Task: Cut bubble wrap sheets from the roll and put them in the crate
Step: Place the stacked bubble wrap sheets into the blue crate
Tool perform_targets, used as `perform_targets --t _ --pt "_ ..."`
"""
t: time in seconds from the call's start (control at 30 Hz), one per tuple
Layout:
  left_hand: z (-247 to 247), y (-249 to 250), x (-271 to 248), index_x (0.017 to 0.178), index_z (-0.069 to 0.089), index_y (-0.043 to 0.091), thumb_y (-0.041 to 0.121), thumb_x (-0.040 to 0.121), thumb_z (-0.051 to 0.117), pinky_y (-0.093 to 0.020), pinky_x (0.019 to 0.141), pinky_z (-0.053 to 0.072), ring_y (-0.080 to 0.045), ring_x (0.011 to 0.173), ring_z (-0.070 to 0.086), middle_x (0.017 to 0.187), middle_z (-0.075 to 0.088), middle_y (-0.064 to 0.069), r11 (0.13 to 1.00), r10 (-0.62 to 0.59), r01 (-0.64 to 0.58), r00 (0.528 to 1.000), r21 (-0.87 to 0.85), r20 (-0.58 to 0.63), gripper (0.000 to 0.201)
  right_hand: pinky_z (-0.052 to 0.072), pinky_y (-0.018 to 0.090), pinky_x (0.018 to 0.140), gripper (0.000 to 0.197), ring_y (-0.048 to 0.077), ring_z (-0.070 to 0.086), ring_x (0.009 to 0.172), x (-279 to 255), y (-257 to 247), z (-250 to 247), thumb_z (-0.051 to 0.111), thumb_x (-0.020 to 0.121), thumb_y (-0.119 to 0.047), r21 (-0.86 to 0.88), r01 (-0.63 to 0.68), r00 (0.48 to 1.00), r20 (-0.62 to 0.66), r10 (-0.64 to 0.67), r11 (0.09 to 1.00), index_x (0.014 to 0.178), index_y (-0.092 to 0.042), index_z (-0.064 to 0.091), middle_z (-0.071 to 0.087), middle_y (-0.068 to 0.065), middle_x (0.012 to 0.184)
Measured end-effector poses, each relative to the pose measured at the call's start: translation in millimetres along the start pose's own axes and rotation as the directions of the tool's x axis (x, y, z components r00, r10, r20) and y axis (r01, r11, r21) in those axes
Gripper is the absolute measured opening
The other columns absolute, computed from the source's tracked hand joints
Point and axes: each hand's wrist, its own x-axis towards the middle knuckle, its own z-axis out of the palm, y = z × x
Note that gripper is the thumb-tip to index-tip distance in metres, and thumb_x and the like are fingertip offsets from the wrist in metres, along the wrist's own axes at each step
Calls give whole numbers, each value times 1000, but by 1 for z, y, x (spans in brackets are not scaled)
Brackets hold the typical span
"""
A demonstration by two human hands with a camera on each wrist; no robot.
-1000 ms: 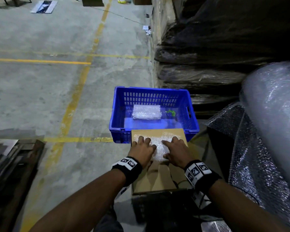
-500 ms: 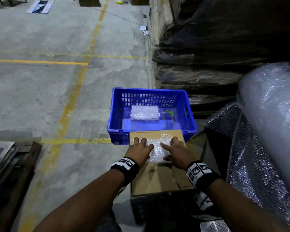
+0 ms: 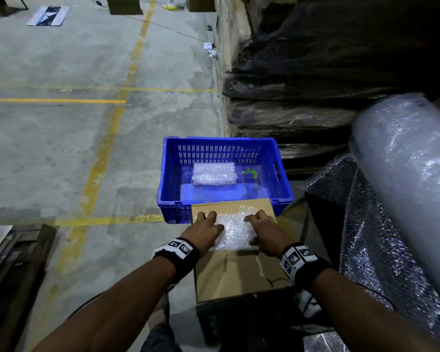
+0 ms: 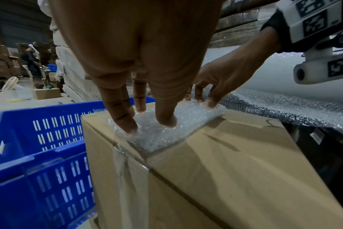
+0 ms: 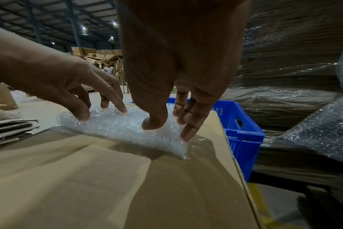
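A folded bubble wrap sheet [image 3: 235, 231] [image 4: 162, 131] [image 5: 125, 128] lies on top of a cardboard box [image 3: 239, 273]. My left hand [image 3: 205, 229] [image 4: 145, 119] presses its left side with straight fingers. My right hand [image 3: 262, 231] [image 5: 166, 124] presses the right side the same way, thumb and fingertips down on the wrap. Just beyond the box stands the blue crate [image 3: 283, 184] [image 4: 29, 155], holding one folded bubble wrap sheet [image 3: 214, 173] and a small green item [image 3: 250, 172]. The big bubble wrap roll [image 3: 407, 161] lies at the right, its loose end [image 3: 381, 237] hanging down.
Dark wrapped pallets of goods [image 3: 315, 85] stand behind the crate. Flattened cardboard and wood [image 3: 13, 262] lie on the floor at the left. Concrete floor with yellow lines [image 3: 99, 161] stretches to the left and ahead.
Both hands have slid apart toward the sheet's side edges, baring its middle; the sheet stays on the box.
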Motion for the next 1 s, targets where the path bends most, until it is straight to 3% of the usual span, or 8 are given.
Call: perform_targets --t 0.17,0.47,0.73,1.0 --pt "8 1 4 137 47 13 3 95 57 -52 87 53 -41 120 40 135 37 -17 1000 -1 1 1000 31 -1 44 50 44 96 57 32 45 120 -1 1 6 68 91 -17 -35 -5 1000 -19 5 999 144 -24 46 39 9 137" --pt "12 3 1 141 37 14 4 96 54 -48 82 55 -39 122 38 138 35 -16 1000 -24 24 1000 10 -5 49 51 44 96 63 30 49 116 2 5 12 72 87 -12 -17 -15 999 -33 14 1000 144 -26 47 41 8 132" --pt "14 1 -4 140 37 17 3 96 52 -48 80 53 -41 120 39 138 35 -18 999 -30 30 1000 10 1 49 51 43 92 69 27 50 106 4 12 20 80 81 -30 22 -29 997 -76 31 999 141 -37 46 39 6 116" --pt "15 9 -4 142 34 16 2 95 41 -49 82 50 -42 120 39 136 38 -21 1000 -6 6 999 13 -50 50 51 45 89 66 30 47 110 0 15 12 69 87 -46 -144 -26 996 -84 14 989 145 -43 36 43 6 125"
